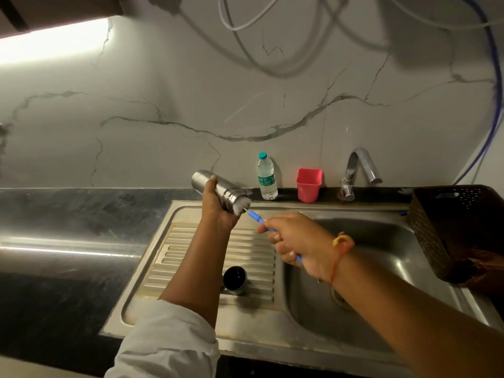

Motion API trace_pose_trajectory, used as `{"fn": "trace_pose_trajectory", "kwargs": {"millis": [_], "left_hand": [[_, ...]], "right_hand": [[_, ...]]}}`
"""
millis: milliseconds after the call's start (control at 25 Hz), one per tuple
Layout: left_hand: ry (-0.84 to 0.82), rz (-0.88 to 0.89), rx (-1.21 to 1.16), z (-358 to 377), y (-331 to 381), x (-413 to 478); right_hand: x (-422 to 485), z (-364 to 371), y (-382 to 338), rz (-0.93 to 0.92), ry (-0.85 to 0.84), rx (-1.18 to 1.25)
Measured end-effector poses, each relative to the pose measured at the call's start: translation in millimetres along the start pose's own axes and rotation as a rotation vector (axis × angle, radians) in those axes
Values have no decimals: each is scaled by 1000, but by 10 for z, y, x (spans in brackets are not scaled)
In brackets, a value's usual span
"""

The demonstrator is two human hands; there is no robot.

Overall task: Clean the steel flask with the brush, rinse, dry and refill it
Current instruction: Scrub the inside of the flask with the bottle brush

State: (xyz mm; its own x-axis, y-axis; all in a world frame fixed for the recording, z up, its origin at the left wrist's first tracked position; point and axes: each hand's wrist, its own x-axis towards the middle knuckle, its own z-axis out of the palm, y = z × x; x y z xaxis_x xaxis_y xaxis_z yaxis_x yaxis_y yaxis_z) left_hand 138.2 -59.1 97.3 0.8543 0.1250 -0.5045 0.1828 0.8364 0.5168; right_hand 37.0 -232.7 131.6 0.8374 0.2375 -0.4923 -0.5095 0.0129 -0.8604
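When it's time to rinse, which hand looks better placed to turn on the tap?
Probably the right hand: the tap stands on its side, though it grips the brush. The left hand holds the flask.

One flask (230, 195), one brush (256, 216), one cap (235, 279), one bottle (266, 177), one cup (309, 185).

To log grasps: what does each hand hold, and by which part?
Left hand grips the steel flask round its body; right hand holds the brush by its handle.
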Motion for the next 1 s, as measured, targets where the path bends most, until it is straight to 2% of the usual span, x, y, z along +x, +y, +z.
{"fn": "trace_pose_trajectory", "kwargs": {"millis": [40,120,200,280,520,640,760,840,920,1000], "left_hand": [[-9,24,-74,-34,38,39],[-55,75,-189,-46,27,46],[-122,89,-207,-24,-102,11],[-189,85,-158,-7,-163,-14],[-193,135,-185,50,186,113],[-184,125,-105,18,138,85],[-141,99,-173,9,215,158],[-122,90,-94,30,78,130],[-108,64,2,12,-100,95],[-89,71,-7,33,-31,97]], "right_hand": [[-98,-18,-8,160,-107,323],[-176,-26,-7,309,-230,654],[-123,10,-43,333,-253,749],[-131,73,-94,298,-237,746],[-230,149,-118,145,-136,534],[-217,201,-71,-30,31,193],[-233,223,10,-191,170,-138],[-84,189,-10,-275,272,-351],[-9,178,-35,-321,316,-498],[-42,161,51,-392,326,-602]]}}
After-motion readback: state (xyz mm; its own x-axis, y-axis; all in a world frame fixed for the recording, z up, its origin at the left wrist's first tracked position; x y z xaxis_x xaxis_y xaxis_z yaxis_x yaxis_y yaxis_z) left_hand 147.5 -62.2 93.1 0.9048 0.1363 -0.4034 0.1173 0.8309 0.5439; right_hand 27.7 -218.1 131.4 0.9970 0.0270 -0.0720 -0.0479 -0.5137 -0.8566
